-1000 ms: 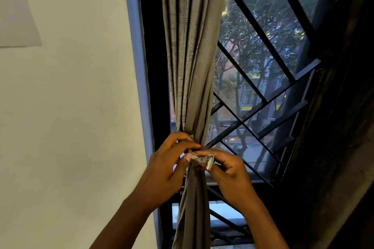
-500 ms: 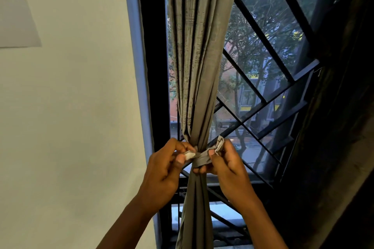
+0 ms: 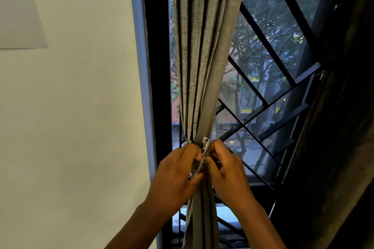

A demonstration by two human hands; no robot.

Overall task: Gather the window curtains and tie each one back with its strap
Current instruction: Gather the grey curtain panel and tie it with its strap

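Reaching forward from the lower edge of the view, both forearms meet at the gathered curtain (image 3: 199, 70). The left hand (image 3: 176, 176) has its fingers curled round the left side of the bunched fabric, thumb pressed toward the centre. The right hand (image 3: 226, 174) mirrors it on the right side, fingers bent inward. Between the two hands, the strap (image 3: 204, 148) is pinched; each grip is clamped on it, and a short pale end of the strap stands up just above the knuckles. How the strap passes behind the fabric cannot be told, as the hands cover it.

The curtain is grey, with a streaked weave, and hangs in tight vertical folds. It is drawn narrow at the level of the hands, widens above them toward the top of the view, and falls in a slim column below them.

To the left, touching nothing, a pale wall (image 3: 70, 107) carries a sheet of paper (image 3: 19, 12) at the upper left corner. A light blue trim (image 3: 141, 66) and a black window frame (image 3: 157, 66) stand between the wall and the curtain.

Behind the curtain, black window bars (image 3: 269, 48) cross diagonally. Beyond them, trees (image 3: 269, 16) and a building with yellow signs are visible, dim and partly blurred. A dark surface (image 3: 344, 147) fills the right edge.
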